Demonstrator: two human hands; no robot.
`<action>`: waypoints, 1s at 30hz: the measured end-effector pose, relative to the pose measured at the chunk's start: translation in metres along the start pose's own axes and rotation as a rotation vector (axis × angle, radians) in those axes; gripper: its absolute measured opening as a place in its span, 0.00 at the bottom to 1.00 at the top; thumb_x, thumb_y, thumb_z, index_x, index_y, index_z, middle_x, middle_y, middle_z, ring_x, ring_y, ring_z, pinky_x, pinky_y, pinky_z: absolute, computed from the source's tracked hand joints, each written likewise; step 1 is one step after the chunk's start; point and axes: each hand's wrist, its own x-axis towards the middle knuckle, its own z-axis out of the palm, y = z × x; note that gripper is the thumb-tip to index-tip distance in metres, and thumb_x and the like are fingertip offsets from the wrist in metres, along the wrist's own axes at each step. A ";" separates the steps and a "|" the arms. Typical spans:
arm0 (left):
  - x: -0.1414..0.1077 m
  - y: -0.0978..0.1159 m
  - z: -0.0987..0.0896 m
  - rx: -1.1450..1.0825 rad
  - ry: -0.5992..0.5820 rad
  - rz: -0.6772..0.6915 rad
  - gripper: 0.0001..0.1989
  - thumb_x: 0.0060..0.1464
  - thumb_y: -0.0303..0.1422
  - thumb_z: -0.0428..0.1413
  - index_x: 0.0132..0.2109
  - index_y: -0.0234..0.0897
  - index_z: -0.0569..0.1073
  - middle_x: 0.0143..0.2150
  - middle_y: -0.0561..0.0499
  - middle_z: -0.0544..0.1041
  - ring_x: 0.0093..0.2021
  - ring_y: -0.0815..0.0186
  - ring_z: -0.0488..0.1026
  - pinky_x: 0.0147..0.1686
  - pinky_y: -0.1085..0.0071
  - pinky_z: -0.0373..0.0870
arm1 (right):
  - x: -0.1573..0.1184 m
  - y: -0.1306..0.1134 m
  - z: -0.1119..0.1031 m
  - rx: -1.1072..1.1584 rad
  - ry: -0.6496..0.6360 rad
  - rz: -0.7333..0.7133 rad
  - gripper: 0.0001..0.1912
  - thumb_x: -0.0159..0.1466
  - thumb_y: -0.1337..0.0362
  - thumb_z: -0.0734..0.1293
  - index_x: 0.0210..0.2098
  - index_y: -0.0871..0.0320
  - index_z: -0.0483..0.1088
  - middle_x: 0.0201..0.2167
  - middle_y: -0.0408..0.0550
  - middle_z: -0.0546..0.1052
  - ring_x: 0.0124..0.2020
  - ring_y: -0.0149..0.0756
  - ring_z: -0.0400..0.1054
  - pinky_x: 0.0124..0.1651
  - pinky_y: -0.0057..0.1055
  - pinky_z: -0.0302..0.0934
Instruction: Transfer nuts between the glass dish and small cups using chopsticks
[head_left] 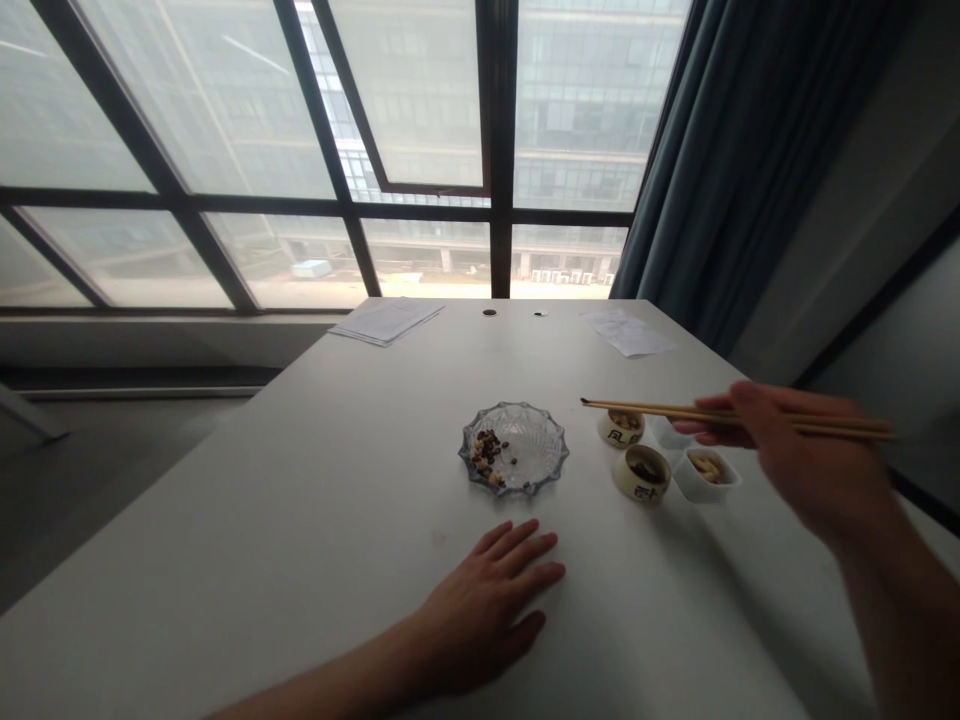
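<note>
Wooden chopsticks (660, 408) are held in my right hand (802, 460), above the small containers, with a tiny dark piece at their tips. My left hand (491, 605) lies on the table with fingers spread, just in front of a clear glass dish (540, 455). Several dark and light brown pieces (487, 455) are gathered on the dish's left side. To its right are a cream cup (621, 433) with brownish pieces and another cream cup (637, 488) with dark contents. Beside them is a clear plastic container (706, 488) of pale pieces; another container (670, 433) is partly hidden.
The white table (337, 480) reaches toward the windows. Stacked papers (390, 320) lie at its far left and a loose sheet (630, 333) at its far right. Between them are two small round items, one dark (489, 313). A dark curtain (697, 170) hangs at right.
</note>
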 end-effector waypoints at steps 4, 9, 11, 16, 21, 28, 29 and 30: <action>0.001 0.000 0.000 0.006 -0.013 -0.010 0.29 0.60 0.30 0.55 0.67 0.50 0.62 0.74 0.53 0.58 0.73 0.54 0.52 0.70 0.50 0.50 | 0.003 -0.016 -0.045 -0.199 0.084 0.113 0.15 0.62 0.52 0.73 0.30 0.59 0.81 0.24 0.56 0.82 0.23 0.43 0.80 0.25 0.25 0.76; 0.001 -0.001 -0.001 0.023 -0.020 -0.004 0.29 0.61 0.30 0.53 0.68 0.49 0.62 0.74 0.54 0.56 0.73 0.55 0.51 0.70 0.50 0.50 | 0.005 -0.004 -0.057 -0.220 -0.077 0.157 0.11 0.59 0.56 0.76 0.29 0.59 0.82 0.26 0.58 0.83 0.24 0.46 0.80 0.23 0.24 0.75; 0.001 -0.001 -0.001 0.019 -0.013 0.002 0.29 0.61 0.30 0.53 0.67 0.50 0.62 0.74 0.53 0.57 0.73 0.54 0.51 0.70 0.50 0.51 | 0.007 0.003 -0.055 -0.207 -0.125 0.143 0.12 0.59 0.55 0.76 0.30 0.59 0.82 0.27 0.58 0.83 0.25 0.46 0.80 0.25 0.25 0.76; 0.001 0.000 0.000 0.011 -0.007 -0.005 0.29 0.60 0.30 0.54 0.67 0.50 0.62 0.74 0.54 0.57 0.73 0.54 0.51 0.70 0.50 0.51 | 0.010 0.014 -0.051 -0.215 -0.129 0.144 0.16 0.56 0.51 0.77 0.30 0.59 0.82 0.28 0.57 0.83 0.26 0.47 0.80 0.26 0.27 0.77; 0.001 -0.002 0.002 0.005 0.012 0.005 0.30 0.60 0.30 0.54 0.67 0.51 0.62 0.74 0.53 0.57 0.73 0.54 0.52 0.70 0.50 0.51 | 0.005 0.010 -0.036 -0.163 -0.029 0.028 0.19 0.61 0.46 0.73 0.33 0.58 0.81 0.27 0.54 0.83 0.26 0.46 0.81 0.25 0.32 0.78; 0.001 -0.001 0.000 0.016 0.001 0.009 0.29 0.60 0.31 0.54 0.67 0.49 0.63 0.73 0.52 0.58 0.73 0.53 0.52 0.70 0.49 0.50 | -0.018 0.026 0.044 0.046 -0.343 -0.097 0.20 0.67 0.47 0.67 0.36 0.57 0.81 0.34 0.52 0.84 0.34 0.42 0.80 0.37 0.34 0.78; 0.001 0.000 0.000 0.017 -0.003 0.008 0.29 0.60 0.31 0.54 0.67 0.49 0.63 0.73 0.52 0.58 0.73 0.54 0.52 0.70 0.49 0.50 | -0.020 0.034 0.056 0.070 -0.404 -0.103 0.20 0.68 0.48 0.66 0.36 0.57 0.81 0.35 0.53 0.83 0.36 0.43 0.80 0.38 0.35 0.78; 0.001 0.000 0.000 0.017 -0.004 0.009 0.29 0.60 0.31 0.54 0.67 0.49 0.62 0.73 0.52 0.58 0.73 0.54 0.51 0.70 0.49 0.50 | -0.023 0.042 0.067 0.089 -0.453 -0.104 0.20 0.68 0.48 0.66 0.38 0.57 0.81 0.37 0.53 0.83 0.37 0.43 0.80 0.40 0.36 0.78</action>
